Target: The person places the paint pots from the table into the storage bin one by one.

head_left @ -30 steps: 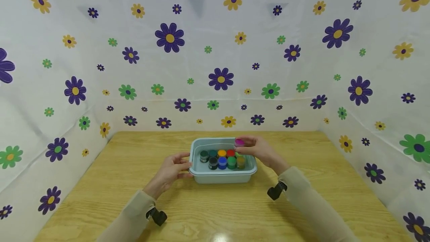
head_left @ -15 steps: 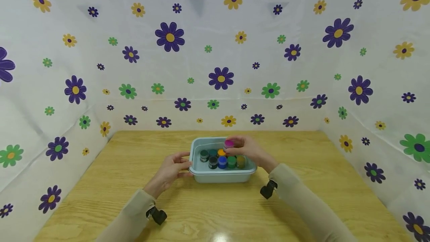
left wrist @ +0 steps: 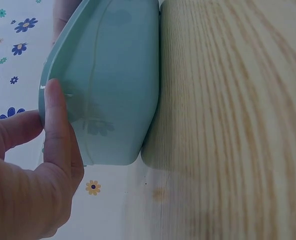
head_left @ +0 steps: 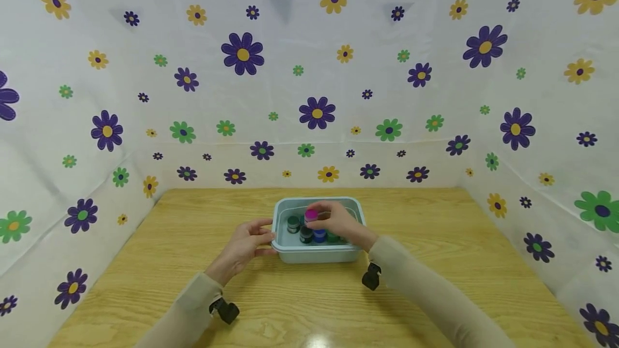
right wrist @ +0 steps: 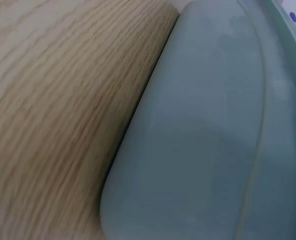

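Note:
A light blue plastic tub [head_left: 316, 256] stands on the table with several small paint jars inside. My left hand [head_left: 240, 246] holds the tub's left end; in the left wrist view, the thumb and fingers of that hand [left wrist: 50, 160] pinch the rim. Between the fingertips of my right hand [head_left: 342, 224] is a paint jar with a magenta lid [head_left: 311, 214], above the other jars. A dark green jar [head_left: 293, 224], a black jar [head_left: 306, 234] and a blue jar [head_left: 319, 236] show below it. My right hand covers most of the jars on the right.
The wooden table [head_left: 309, 294] extends around the tub on all sides. A white sheet with printed flowers [head_left: 316, 79] hangs behind and along both sides. In the right wrist view, the tub's outer wall [right wrist: 197, 130] fills much of the picture and the right hand is out of sight.
My right hand has carried the magenta-lidded jar leftward over the tub, from its right back part to near the dark green jar. My left hand has stayed on the rim.

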### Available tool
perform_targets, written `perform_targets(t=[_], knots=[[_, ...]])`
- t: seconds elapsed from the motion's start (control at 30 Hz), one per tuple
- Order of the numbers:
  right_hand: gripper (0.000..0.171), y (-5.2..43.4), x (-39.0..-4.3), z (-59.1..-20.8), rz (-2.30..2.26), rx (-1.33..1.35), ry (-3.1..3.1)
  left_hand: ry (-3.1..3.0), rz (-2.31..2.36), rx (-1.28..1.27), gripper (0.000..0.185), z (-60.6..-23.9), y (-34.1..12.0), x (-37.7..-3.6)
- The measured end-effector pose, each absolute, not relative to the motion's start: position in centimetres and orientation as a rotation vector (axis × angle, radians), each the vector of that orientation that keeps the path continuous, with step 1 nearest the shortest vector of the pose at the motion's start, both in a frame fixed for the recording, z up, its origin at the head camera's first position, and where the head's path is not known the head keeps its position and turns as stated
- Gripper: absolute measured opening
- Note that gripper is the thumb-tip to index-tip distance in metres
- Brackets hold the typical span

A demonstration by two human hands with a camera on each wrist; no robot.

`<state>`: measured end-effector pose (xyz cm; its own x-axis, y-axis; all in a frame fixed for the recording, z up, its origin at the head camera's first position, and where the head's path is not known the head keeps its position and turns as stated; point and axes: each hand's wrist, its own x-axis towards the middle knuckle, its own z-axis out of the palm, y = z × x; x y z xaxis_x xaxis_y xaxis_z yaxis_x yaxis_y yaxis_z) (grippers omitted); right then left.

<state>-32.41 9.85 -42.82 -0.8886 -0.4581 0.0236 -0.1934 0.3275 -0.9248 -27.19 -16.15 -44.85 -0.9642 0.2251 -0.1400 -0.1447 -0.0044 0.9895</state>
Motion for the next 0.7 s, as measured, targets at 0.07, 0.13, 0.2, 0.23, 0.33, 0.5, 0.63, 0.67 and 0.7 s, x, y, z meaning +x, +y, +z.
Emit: perform_targets(t=[0.07, 0.13, 0.2, 0.23, 0.33, 0.5, 0.63, 0.67, 0.7], knots=[[0.044, 9.2, -32.3, -42.7, -1.56, -0.615, 2.369, 2.012, 2.057, 0.074, 0.05, -44.8, -16.1, -27.1], [0.043, 8.5, -32.2, -42.6, -1.537, -0.63, 2.387, 2.011, 2.058, 0.072, 0.05, -44.7, -16.1, -27.1], [0.042, 7.9, -32.1, -42.5, -1.506, -0.653, 2.419, 2.009, 2.059, 0.071, 0.05, -44.8, -16.1, -27.2], [0.041, 7.7, -32.2, -42.5, -1.494, -0.664, 2.434, 2.009, 2.06, 0.068, 0.05, -44.8, -16.1, -27.2], [0.041, 7.0, -32.4, -42.7, -1.454, -0.7, 2.469, 2.009, 2.06, 0.07, 0.05, -44.9, -16.1, -27.3], [0.04, 6.2, -32.6, -42.9, -1.36, -0.71, 2.516, 1.999, 2.066, 0.073, 0.051, -45.0, -16.1, -27.4], [0.039, 5.6, -32.9, -43.2, -1.265, -0.772, 2.551, 2.002, 2.058, 0.102, 0.052, -45.0, -16.1, -27.4], [0.038, 5.5, -33.1, -43.3, -1.244, -0.783, 2.557, 2.003, 2.057, 0.106, 0.052, -44.9, -16.2, -27.4], [0.038, 5.4, -33.2, -43.4, -1.224, -0.79, 2.563, 2.004, 2.055, 0.112, 0.052, -44.9, -16.2, -27.3]])
